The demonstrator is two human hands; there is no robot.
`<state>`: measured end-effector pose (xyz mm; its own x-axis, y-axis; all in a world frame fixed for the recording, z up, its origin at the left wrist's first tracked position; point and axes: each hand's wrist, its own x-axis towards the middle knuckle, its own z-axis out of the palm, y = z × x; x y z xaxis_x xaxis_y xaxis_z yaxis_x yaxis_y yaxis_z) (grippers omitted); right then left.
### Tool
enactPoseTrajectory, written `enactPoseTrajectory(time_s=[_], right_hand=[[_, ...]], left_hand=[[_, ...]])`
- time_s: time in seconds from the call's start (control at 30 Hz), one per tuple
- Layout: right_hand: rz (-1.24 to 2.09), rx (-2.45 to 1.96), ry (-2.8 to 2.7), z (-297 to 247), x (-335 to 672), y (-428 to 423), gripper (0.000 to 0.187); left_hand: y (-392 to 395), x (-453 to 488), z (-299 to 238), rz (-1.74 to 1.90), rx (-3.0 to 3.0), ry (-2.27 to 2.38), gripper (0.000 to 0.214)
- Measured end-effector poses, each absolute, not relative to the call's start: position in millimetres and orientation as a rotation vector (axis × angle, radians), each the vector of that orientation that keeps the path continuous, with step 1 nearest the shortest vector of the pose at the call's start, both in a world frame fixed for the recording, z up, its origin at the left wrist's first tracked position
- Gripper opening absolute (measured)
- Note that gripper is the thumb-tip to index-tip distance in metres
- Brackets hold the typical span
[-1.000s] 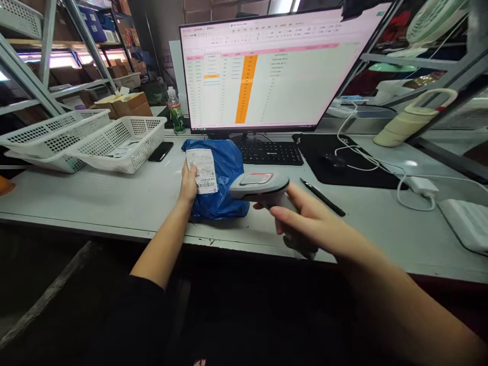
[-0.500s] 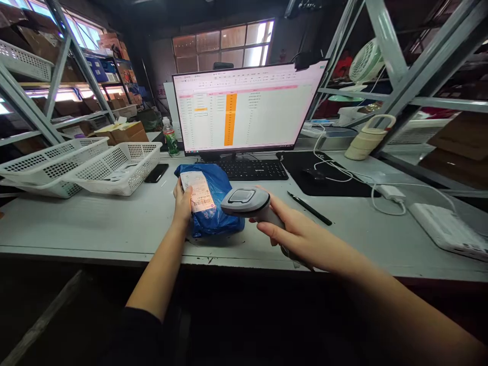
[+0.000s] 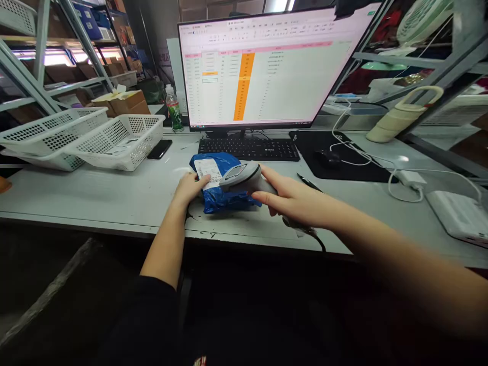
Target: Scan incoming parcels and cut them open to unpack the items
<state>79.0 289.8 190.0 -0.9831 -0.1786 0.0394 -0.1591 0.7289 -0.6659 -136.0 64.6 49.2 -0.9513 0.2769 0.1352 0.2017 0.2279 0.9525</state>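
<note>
A blue plastic mailer parcel [image 3: 223,201] rests at the front of the desk, tilted a little, with a white printed shipping label [image 3: 207,169] on its upper left. My left hand [image 3: 189,187] grips the parcel's left side, its thumb lying across the label; the other fingers are partly hidden. My right hand [image 3: 292,198] is wrapped round the handle of a grey barcode scanner [image 3: 241,177]. The scanner's head hangs over the parcel, just right of the label, and covers part of the bag. Its dark cable trails below my right hand.
Behind the parcel are a keyboard [image 3: 249,149] and a monitor [image 3: 290,76] showing a spreadsheet. White baskets [image 3: 147,147], a phone [image 3: 160,149] and a bottle [image 3: 174,109] stand left. A pen [image 3: 308,181], mouse [image 3: 328,158], white cables and a white device [image 3: 457,216] lie right.
The view has tilted downward. The reddish-orange light on the label is gone, and the scanner head is now nearer the label. My left thumb reaches farther across the label.
</note>
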Motion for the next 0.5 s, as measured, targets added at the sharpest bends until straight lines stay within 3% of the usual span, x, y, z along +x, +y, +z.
enactPoseTrajectory(time_s=[0.2, 0.5], right_hand=[[-1.051, -0.276, 2.872, 207, 59, 290, 0.072], [-0.898, -0.329, 2.915, 243, 50, 279, 0.067]], left_hand=[[54, -121, 61, 1.544, 0.508, 2.148, 0.047], [45, -111, 80, 1.630, 0.524, 1.839, 0.052]])
